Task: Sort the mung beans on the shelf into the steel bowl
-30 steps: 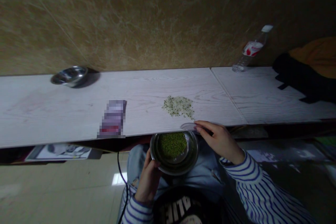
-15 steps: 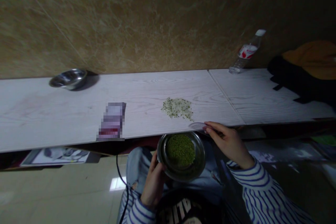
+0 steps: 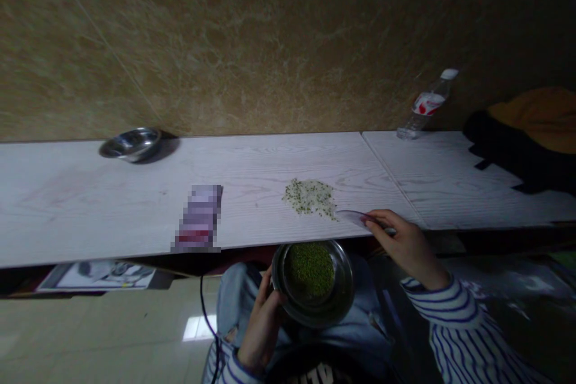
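My left hand (image 3: pixel 260 325) grips the rim of a steel bowl (image 3: pixel 337 300) that rests on my lap, just below the table's front edge. The bowl holds a heap of small green beans (image 3: pixel 310 269). My right hand (image 3: pixel 405 246) pinches a small clear plastic spoon (image 3: pixel 353 217) and holds it over the table edge, right beside a loose pile of mixed green and white grains (image 3: pixel 310 197) on the white wooden table (image 3: pixel 270 162).
An empty steel bowl (image 3: pixel 131 144) sits at the back left by the wall. A blurred flat packet (image 3: pixel 198 218) lies left of the pile. A plastic water bottle (image 3: pixel 425 105) and dark and orange cloth (image 3: pixel 526 138) are at the right. A cable (image 3: pixel 207 312) hangs near my knee.
My right hand has lifted the spoon from above the bowl up onto the table edge next to the grain pile. The bowl has sunk a little lower on my lap.
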